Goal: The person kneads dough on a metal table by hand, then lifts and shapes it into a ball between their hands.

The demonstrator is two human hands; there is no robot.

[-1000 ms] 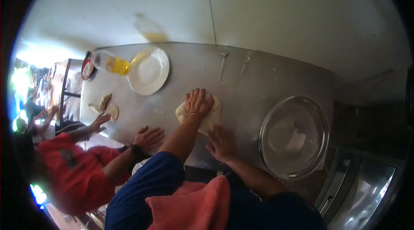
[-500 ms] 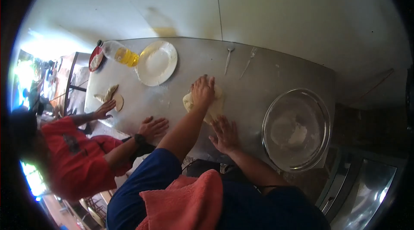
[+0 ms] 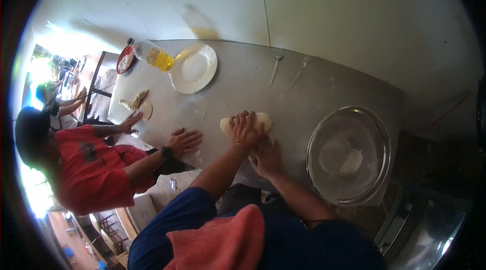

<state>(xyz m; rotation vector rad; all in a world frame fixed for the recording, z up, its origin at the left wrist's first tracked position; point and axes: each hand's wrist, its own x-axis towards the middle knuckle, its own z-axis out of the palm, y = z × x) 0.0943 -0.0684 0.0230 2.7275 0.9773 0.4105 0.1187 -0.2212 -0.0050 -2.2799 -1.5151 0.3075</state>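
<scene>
Fingers (image 3: pixel 243 119) slightly apart: left hand (image 3: pixel 245 135) on dough (image 3: pixel 266 118), long axis side-to-side; right hand (image 3: pixel 268 160) adjacent.
Bowl (image 3: pixel 388 158): white residue (image 3: pixel 351 161). Bottle (image 3: pixel 147 52): yellow liquid (image 3: pixel 161 60).

Pale wall (image 3: pixel 354 22) behind, split by a dark vertical seam (image 3: pixel 265 4); steel-topped worktable (image 3: pixel 298 100) stands against it; daylight flares white at an opening (image 3: pixel 46 70) far left, window or doorway unclear; dark-framed rack (image 3: pixel 95 80) just beyond the table's left end; reddish-tan floor (image 3: pixel 59 227) and chairs (image 3: pixel 109 229) lower left; metal cabinet (image 3: pixel 430 229) lower right, its shiny panel reflecting light; right side dim.
</scene>
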